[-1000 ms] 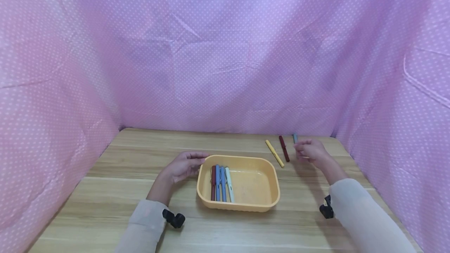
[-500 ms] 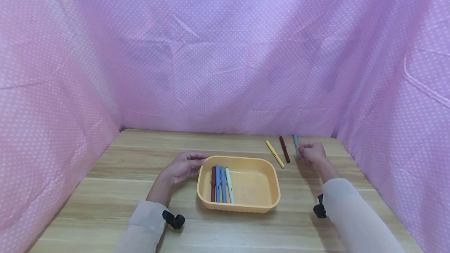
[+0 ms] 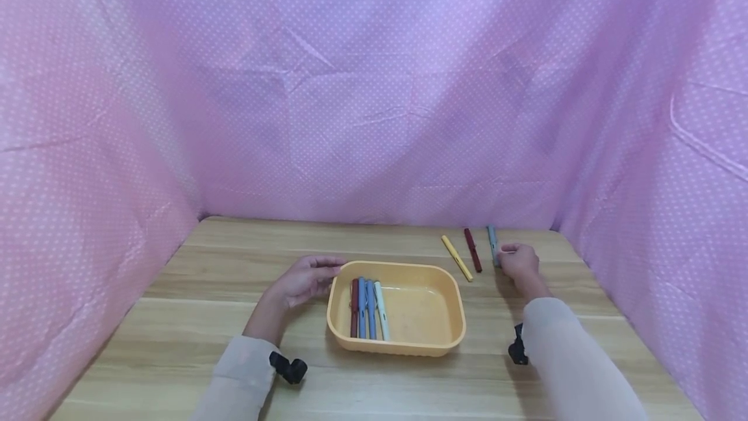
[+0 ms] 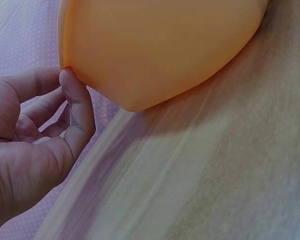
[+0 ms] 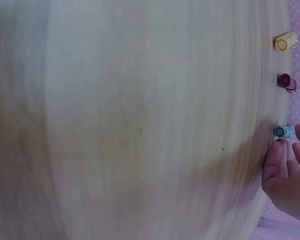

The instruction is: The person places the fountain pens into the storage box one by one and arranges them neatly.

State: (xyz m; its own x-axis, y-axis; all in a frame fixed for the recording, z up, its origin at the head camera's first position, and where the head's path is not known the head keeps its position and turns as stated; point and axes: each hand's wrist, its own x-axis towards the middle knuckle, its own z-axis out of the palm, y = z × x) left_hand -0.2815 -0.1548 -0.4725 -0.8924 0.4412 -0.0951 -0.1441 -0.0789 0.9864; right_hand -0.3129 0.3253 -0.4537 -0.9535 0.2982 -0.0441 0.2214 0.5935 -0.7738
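Your left hand (image 3: 308, 279) pinches the rim of the yellow tray (image 3: 403, 347), presumably to steady it, four pens (image 3: 371, 310) lying side by side within. Your right hand (image 3: 520, 264) is at the grey-blue pen (image 3: 493, 239), near a dark red pen (image 3: 473, 251) and a yellow pen (image 3: 457, 258); whether it grips, I cannot tell. The wood-grain table (image 3: 380, 387) stands within pink dotted cloth (image 3: 374, 96).
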